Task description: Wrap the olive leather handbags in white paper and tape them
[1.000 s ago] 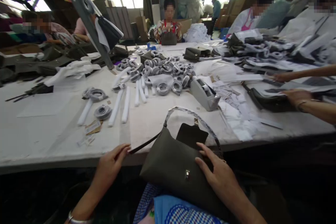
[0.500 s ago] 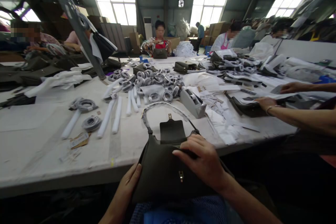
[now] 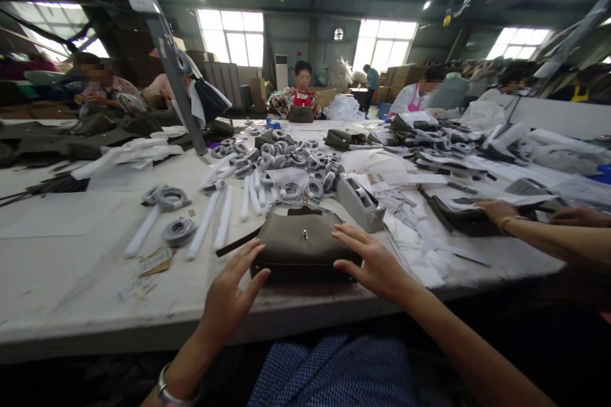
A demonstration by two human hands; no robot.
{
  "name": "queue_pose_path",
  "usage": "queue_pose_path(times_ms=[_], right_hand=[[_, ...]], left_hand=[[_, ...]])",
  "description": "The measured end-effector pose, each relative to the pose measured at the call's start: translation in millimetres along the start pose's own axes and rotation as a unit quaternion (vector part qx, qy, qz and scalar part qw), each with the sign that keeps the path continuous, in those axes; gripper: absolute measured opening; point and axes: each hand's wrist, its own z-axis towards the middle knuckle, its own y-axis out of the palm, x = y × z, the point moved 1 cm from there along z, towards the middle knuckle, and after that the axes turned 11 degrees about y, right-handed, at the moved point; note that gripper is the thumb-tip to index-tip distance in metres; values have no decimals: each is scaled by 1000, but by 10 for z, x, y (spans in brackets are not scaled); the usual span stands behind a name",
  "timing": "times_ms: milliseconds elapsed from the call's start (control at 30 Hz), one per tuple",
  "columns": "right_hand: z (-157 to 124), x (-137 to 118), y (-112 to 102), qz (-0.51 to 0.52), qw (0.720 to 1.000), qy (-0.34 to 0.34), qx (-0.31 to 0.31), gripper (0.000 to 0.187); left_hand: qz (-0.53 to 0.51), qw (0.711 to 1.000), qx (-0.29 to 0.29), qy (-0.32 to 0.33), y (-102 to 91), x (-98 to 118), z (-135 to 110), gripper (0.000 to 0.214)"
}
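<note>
A dark olive handbag (image 3: 300, 245) sits at the front edge of the white table, its base toward me. A small metal clasp (image 3: 305, 235) shows on its front, and its flap (image 3: 304, 210) lies at the far side. My left hand (image 3: 231, 286) is at the bag's left end, fingers stretched and thumb apart, with the fingertips at its side. At the right end my right hand (image 3: 375, 264) has its fingers extended against the bag. Neither hand is wrapped round it. A dark strap (image 3: 238, 241) sticks out to the left.
Just behind the bag stands a grey tape dispenser (image 3: 361, 206). Several wrapped strap coils (image 3: 179, 230) and white foam tubes (image 3: 206, 226) lie to the left and behind. On the right, a co-worker's hand (image 3: 499, 211) rests on another dark bag (image 3: 458, 216). A metal post (image 3: 179, 76) rises at left.
The bag has moved from near my body onto the table edge and tilted back. Both hands have loosened from holding it to spread fingers at its sides. The view has tilted up.
</note>
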Motion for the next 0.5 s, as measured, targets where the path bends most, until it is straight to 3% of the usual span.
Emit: queue_pose_path(times_ms=[133, 300, 367, 433, 500], right_hand=[[-52, 134, 237, -103, 993, -41, -45, 77], [102, 169, 370, -157, 982, -76, -69, 82], [90, 228, 465, -165, 980, -83, -73, 71], [23, 324, 612, -174, 978, -91, -66, 60], [-81, 431, 777, -174, 978, -104, -42, 61]], left_hand=[[92, 979, -116, 138, 187, 7, 296, 67], [125, 942, -222, 220, 345, -102, 642, 91], [128, 935, -240, 228, 411, -161, 652, 86], [137, 933, -239, 232, 500, -226, 567, 65], [147, 935, -225, 233, 590, -294, 412, 51]])
